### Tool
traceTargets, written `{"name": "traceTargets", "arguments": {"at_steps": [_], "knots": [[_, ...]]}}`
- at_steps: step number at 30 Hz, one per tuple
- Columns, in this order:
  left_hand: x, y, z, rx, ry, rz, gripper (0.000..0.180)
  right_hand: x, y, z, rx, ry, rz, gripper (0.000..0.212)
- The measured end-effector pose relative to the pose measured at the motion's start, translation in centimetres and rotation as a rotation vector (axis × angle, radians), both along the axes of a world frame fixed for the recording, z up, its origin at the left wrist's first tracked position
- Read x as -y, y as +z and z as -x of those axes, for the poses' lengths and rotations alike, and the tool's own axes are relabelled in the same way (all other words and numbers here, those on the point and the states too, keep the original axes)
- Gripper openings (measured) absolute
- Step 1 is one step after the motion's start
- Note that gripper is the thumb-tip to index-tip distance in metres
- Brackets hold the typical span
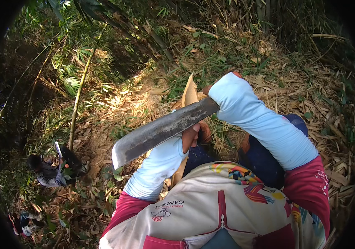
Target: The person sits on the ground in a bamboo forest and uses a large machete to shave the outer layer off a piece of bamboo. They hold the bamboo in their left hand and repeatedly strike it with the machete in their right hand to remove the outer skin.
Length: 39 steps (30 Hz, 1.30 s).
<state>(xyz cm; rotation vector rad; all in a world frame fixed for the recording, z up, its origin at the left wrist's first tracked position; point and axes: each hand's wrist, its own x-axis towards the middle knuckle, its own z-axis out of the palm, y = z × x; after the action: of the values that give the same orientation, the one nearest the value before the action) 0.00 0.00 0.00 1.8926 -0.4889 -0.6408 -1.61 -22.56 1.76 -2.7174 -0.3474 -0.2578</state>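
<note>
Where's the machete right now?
Near the head view's centre, the machete is in the right hand, its blade slanting down-left past the left hand.

Machete (165,128): broad, dark grey blade, mottled, paler along the lower edge and blunt, rounded end; handle mostly hidden. Lies aslant, end toward lower left. Strip (190,92): pale tan, flat, tapering to a point at top; stands nearly lengthwise in view, passing behind the blade. Contact between them: cannot tell.
</note>
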Motion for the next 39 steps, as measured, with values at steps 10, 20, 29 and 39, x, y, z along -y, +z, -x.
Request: {"name": "traceTargets", "arguments": {"at_steps": [10, 20, 29, 39], "knots": [[0.0, 0.3, 0.2, -0.03, 0.028, 0.344, 0.035, 2.6, -1.6, -1.4, 0.196, -0.152, -0.066, 0.041], [-1.7, -1.2, -1.3, -0.575, 0.094, 0.67, 0.037, -0.2, -1.3, 1.4, 0.382, 0.091, -0.058, 0.032], [-0.7, -0.2, 0.0, -0.251, 0.092, 0.402, 0.008, -0.8, -1.8, 1.2, 0.426, 0.095, -0.101, 0.035], [-0.8, -0.4, 0.2, -0.356, 0.092, 0.441, 0.006, -0.8, -1.9, 1.3, 0.375, 0.103, -0.089, 0.033]]}}
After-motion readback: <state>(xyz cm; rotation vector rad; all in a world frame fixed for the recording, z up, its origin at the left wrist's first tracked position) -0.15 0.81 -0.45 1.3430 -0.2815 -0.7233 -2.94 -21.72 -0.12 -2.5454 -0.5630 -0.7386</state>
